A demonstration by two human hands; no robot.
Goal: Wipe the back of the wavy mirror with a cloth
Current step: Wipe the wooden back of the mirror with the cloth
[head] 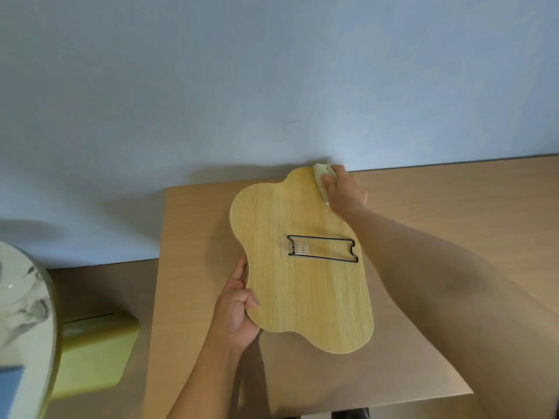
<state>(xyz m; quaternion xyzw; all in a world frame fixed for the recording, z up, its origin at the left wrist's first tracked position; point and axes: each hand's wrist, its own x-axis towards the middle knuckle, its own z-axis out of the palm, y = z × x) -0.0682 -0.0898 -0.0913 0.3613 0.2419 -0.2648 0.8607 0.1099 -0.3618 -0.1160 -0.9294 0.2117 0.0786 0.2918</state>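
Observation:
The wavy mirror (299,291) lies face down on the brown table (193,237), showing its light wood-grain back. A black wire stand (323,248) is folded flat across the middle of that back. My left hand (239,313) grips the mirror's left edge, thumb on top. My right hand (343,192) presses a pale cream cloth (321,176) onto the far right lobe of the mirror, close to the wall.
A light blue wall (272,86) runs right behind the table. To the left stand a yellow-green box (93,358) on the floor and a round marble-patterned tabletop (24,313). The table's near edge (393,406) lies below the mirror.

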